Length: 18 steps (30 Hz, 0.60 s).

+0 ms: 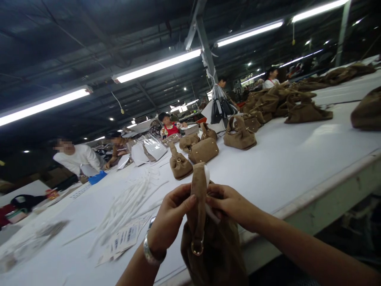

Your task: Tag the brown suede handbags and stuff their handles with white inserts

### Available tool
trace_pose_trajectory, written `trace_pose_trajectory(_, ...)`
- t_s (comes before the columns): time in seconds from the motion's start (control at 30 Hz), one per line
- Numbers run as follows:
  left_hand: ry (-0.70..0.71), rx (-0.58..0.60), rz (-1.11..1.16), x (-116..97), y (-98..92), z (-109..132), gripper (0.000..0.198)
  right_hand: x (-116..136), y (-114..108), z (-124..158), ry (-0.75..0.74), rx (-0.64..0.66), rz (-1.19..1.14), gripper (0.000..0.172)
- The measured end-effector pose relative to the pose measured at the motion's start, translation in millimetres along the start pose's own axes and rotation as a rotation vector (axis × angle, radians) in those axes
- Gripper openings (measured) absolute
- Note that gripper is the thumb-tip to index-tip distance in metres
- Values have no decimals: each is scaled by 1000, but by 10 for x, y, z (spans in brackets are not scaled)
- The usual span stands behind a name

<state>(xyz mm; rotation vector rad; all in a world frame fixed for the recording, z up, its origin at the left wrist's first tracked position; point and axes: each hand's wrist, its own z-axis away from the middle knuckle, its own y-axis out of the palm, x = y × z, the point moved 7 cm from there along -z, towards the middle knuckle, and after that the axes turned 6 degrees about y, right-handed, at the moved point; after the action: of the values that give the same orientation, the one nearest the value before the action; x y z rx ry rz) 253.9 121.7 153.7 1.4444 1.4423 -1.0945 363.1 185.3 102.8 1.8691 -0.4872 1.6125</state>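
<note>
A brown handbag (214, 254) is in front of me at the table's near edge, its handle standing up. My left hand (171, 214) grips the handle from the left, thumb laid across the strap. From the other side, my right hand (232, 204) pinches at the handle, with its fingertips partly behind the strap. A strip of white padding (207, 174) shows along the handle's inner side and comes out again below my right fingers. Low on the strap hangs a gold ring (197, 247). The bag's lower part is cut off by the frame.
Several brown handbags (205, 151) stand farther along the white table (291, 171), with more heaped (268, 99) at the back right. White padding strips (127, 202) and printed tags (125, 238) lie to the left. People (79, 157) work across the table.
</note>
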Motion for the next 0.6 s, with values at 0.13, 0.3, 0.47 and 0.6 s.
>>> trace_pose_trajectory(0.13, -21, -7, 77, 11, -19, -13, 25, 85, 51, -60, -89, -9, -81, 35)
trace_pose_trajectory(0.3, 11, -32, -174, -97, 11, 6, 30, 175, -2, -83, -251, -184, -56, 18)
trace_pose_trajectory(0.47, 28, -133, -361, -179, -67, 131, 27, 162, 80, -26, -240, -77, 231, 15)
trace_pose_trajectory(0.6, -6, -105, -444, -149, -118, 257, 27, 125, 209, 36, -146, 140, 525, 22)
